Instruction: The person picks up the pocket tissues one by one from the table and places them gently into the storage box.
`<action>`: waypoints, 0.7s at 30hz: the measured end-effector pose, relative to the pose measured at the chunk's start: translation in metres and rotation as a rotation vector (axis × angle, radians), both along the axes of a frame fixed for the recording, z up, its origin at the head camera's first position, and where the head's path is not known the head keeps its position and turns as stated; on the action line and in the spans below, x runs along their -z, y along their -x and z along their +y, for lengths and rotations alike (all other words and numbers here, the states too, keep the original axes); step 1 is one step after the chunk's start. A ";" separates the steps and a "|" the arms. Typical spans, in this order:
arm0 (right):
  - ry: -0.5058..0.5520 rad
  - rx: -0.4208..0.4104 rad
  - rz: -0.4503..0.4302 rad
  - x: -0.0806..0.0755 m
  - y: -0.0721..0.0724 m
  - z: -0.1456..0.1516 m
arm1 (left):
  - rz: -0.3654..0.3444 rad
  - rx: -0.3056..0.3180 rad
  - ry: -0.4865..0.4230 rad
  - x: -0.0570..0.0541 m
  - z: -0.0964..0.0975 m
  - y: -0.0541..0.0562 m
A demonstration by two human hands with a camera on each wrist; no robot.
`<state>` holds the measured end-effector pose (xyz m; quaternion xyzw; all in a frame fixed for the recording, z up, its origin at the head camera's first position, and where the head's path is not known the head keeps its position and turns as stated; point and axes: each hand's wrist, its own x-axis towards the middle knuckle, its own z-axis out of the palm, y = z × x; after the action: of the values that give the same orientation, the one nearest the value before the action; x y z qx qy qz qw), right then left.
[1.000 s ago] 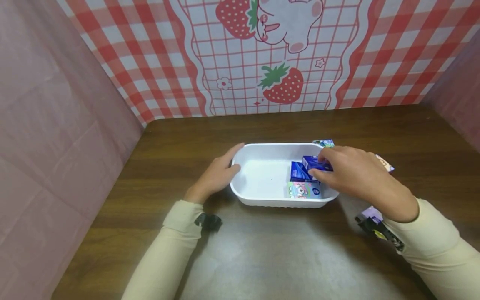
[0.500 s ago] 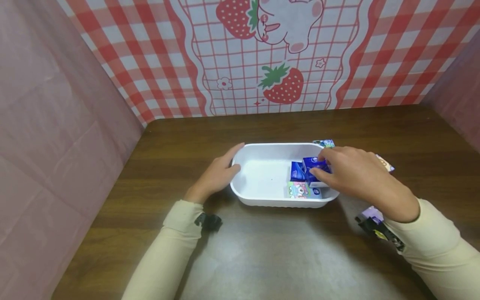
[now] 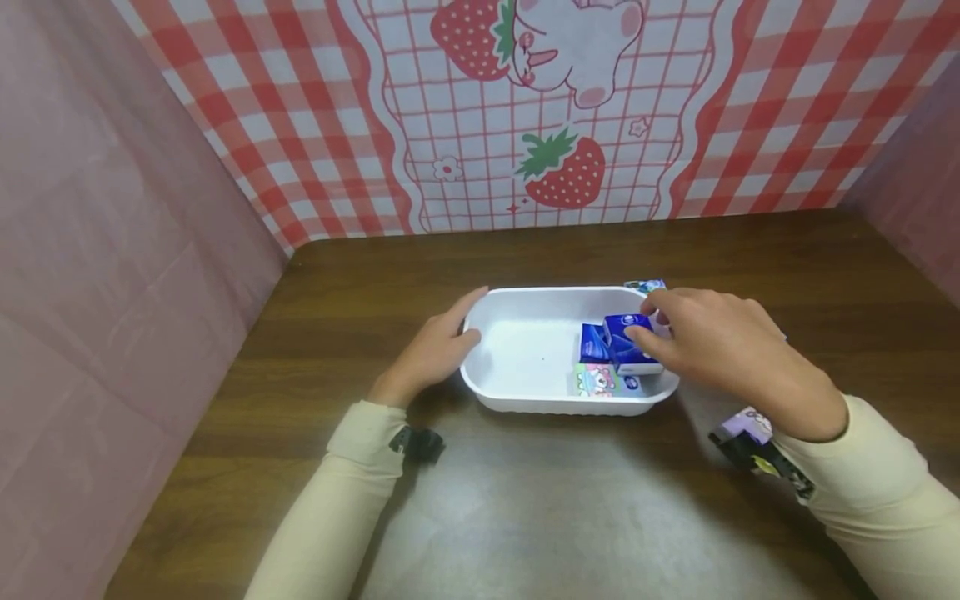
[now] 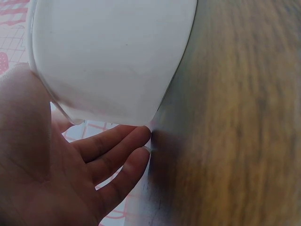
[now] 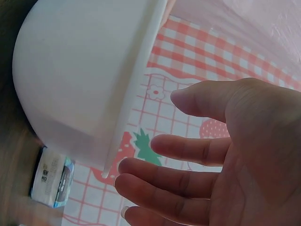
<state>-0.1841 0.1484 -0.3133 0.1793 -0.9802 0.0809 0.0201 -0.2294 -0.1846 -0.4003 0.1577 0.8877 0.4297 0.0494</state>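
Observation:
My left hand (image 3: 429, 350) holds the left end of a white plastic tub (image 3: 517, 354), thumb over the rim. In the left wrist view its fingers (image 4: 120, 153) lie against the tub's outer wall. Inside, at the right end, a blue packet (image 3: 621, 342), like a pocket tissue pack, lies partly over another blue packet (image 3: 593, 344). A pastel cartoon packet (image 3: 597, 380) sits in front of them. Over the tub's right rim, my right hand (image 3: 723, 350) is beside the upper blue packet. The right wrist view shows its fingers (image 5: 181, 150) apart, holding nothing.
Outside the tub, a patterned packet (image 3: 645, 285) lies behind its right rear corner. A purple packet (image 3: 752, 423) is on the brown wooden table (image 3: 495, 500), partly hidden by the right wrist strap. A red-and-white checked cloth (image 3: 285, 117) stands along the back.
The upper blue packet has come down onto the other packets, and my right hand has let go of it and drawn slightly right. My left hand stays on the tub.

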 end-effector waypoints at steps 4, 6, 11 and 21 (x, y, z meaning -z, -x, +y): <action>0.012 -0.006 0.015 0.001 -0.002 0.005 | 0.006 -0.001 0.005 0.000 0.000 0.000; 0.013 -0.008 0.014 0.000 -0.003 0.008 | 0.010 -0.004 0.008 -0.001 0.000 0.000; -0.012 0.003 0.004 0.000 -0.005 0.014 | -0.004 -0.006 0.000 -0.002 0.001 -0.002; -0.018 0.029 -0.057 -0.002 -0.010 0.023 | -0.018 -0.009 -0.006 -0.002 0.000 -0.002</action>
<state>-0.1743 0.1714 -0.3115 0.1631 -0.9836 0.0769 -0.0081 -0.2275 -0.1848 -0.3982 0.1502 0.8867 0.4338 0.0549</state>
